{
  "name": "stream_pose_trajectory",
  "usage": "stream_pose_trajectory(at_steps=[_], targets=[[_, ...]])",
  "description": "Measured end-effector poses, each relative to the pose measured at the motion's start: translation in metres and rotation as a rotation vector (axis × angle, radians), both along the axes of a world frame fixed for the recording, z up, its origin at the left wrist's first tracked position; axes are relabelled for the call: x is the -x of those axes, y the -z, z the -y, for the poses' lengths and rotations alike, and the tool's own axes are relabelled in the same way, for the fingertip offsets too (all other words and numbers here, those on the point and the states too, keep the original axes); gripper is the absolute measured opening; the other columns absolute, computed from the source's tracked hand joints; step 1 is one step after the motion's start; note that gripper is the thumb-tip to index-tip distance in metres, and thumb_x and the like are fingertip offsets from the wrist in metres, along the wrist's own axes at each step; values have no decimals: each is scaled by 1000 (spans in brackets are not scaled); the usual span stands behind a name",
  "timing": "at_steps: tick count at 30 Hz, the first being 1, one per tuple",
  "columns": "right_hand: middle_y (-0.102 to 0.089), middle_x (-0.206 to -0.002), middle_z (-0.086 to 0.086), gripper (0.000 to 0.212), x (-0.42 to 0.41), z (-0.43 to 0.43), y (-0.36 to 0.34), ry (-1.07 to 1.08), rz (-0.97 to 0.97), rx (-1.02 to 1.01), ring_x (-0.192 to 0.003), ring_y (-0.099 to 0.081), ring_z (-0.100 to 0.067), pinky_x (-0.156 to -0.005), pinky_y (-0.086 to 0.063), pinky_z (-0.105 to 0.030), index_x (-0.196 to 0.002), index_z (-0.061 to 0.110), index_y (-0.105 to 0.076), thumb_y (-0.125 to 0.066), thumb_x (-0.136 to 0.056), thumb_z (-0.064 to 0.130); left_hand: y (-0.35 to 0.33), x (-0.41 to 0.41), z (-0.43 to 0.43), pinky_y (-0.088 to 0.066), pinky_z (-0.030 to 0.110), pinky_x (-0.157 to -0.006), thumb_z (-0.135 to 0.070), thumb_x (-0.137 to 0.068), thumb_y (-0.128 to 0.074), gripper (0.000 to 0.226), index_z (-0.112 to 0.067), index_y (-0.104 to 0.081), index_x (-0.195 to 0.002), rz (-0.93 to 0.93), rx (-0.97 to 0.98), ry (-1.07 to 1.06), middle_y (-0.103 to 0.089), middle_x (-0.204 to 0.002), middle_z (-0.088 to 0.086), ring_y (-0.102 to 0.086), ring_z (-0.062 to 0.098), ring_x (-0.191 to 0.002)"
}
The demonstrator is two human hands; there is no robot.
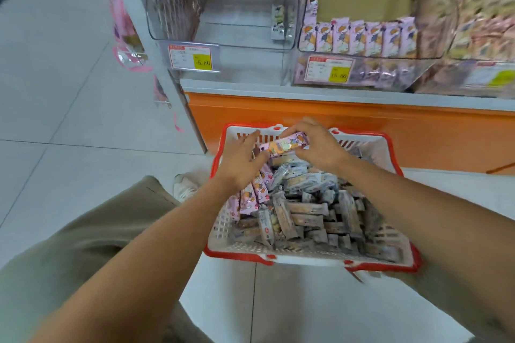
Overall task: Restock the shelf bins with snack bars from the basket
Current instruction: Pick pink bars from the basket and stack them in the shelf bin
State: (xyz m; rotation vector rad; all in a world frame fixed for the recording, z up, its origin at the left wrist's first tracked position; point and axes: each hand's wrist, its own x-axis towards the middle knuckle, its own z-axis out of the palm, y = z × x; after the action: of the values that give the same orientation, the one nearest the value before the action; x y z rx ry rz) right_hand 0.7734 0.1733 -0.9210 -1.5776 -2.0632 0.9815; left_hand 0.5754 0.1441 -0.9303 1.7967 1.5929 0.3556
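A white basket (223, 227) with a red rim stands on the floor, filled with several grey snack bars (306, 214) and several pink ones (252, 195) along its left side. Over the basket's far end my right hand (317, 145) pinches a pink snack bar (284, 144) held crosswise. My left hand (241, 161) reaches to the bar's left end with fingers spread, its thumb near the wrapper. On the shelf above, a clear bin (223, 36) holds only a few grey bars (281, 22), and the bin to its right (370, 53) holds a row of pink bars (359, 36).
An orange base panel (334, 125) runs under the shelf just beyond the basket. Price tags (192, 58) hang at the bin fronts. Pink packets hang at the shelf's left end (125, 30). My khaki trouser leg (83, 245) and shoe (184, 186) are left of the basket.
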Motion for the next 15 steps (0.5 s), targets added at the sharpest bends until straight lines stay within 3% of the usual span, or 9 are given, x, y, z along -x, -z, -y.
stream_pose_trajectory(at_steps=[3,5,7,9,10,12,15], targets=[[-49,-112,1,43,-14,7,-33,-32,-64,-104,-111,-50,-21,-88,-43,-30,-107,15,-68,-56,-77,-14,-29,-20,1,-52,35,-82,-34,-100,-50,45,-10,-48,-138,258,134,-9,-65,-96,3,-61,18,-87],[-45,-122,2,45,-22,11,-53,49,-103,-189,-118,-47,-16,-93,-44,-20,-116,17,-62,-55,-82,-11,-50,-33,3,-49,28,-68,-29,-98,-55,35,-7,-52,-125,387,115,-84,-64,-86,1,-60,12,-74],[-42,-132,0,44,-26,14,-75,212,-221,-252,-117,-49,-9,-98,-45,-20,-131,16,-49,-59,-90,2,-68,-44,4,-49,32,-70,-28,-96,-58,30,-8,-50,-116,461,31,-155,-66,-89,4,-61,13,-73],[-43,-133,-4,47,-25,16,-100,376,-407,-197,-103,-56,-3,-91,-51,-23,-136,14,-39,-60,-95,16,-87,-56,5,-54,42,-73,-31,-94,-61,32,-9,-48,-114,489,-81,-204,-68,-94,9,-65,23,-79],[-46,-130,-6,48,-24,16,-112,433,-503,-118,-97,-61,-8,-88,-55,-29,-135,15,-36,-62,-95,21,-96,-62,5,-55,46,-73,-33,-93,-61,34,-9,-48,-114,479,-138,-206,-68,-94,10,-66,27,-81],[-54,-120,-10,49,-22,13,-133,500,-654,71,-91,-66,-22,-81,-58,-41,-127,18,-33,-66,-92,21,-112,-73,4,-53,43,-66,-33,-94,-61,34,-10,-46,-114,425,-226,-165,-66,-90,7,-63,26,-77],[-60,-114,-17,51,-26,-2,-154,572,-763,106,-84,-65,-23,-63,-60,-32,-127,12,-37,-69,-88,7,-135,-86,-1,-44,33,-61,-31,-93,-62,34,-14,-43,-115,332,-334,-49,-60,-88,-3,-57,18,-76]])
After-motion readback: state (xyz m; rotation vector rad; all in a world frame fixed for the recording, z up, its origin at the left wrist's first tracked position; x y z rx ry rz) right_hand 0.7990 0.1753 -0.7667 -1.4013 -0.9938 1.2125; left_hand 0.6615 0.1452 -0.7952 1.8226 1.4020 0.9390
